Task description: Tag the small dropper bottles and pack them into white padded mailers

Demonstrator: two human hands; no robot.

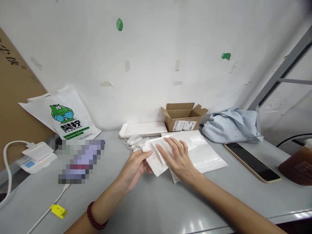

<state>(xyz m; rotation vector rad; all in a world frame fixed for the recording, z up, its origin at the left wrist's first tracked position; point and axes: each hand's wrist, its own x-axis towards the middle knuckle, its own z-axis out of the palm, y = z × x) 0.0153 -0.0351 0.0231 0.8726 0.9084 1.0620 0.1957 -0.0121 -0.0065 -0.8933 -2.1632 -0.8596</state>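
Observation:
A white padded envelope point(156, 164) is held at its end over the middle of the table, its mouth facing me slightly parted. My left hand point(136, 167) grips the near left edge, thumb on top and fingers underneath. Spread across the upper face of the same envelope is my right hand point(179, 159), fingers stretched out and touching it. More white bubble mailers point(211, 157) lie flat under and to the right of my right hand. Just behind my left hand sits a small heap of clear-and-white pieces with thin loops point(135, 141); their kind is unclear.
Behind are a stack of white envelopes point(143, 127) and an open cardboard box point(184, 125). To the right are a light-blue cloth bag point(231, 125), a phone point(252, 161) and a brown drink container point(297, 167). A printed white bag point(73, 113), a charger point(39, 156) and cables stand left.

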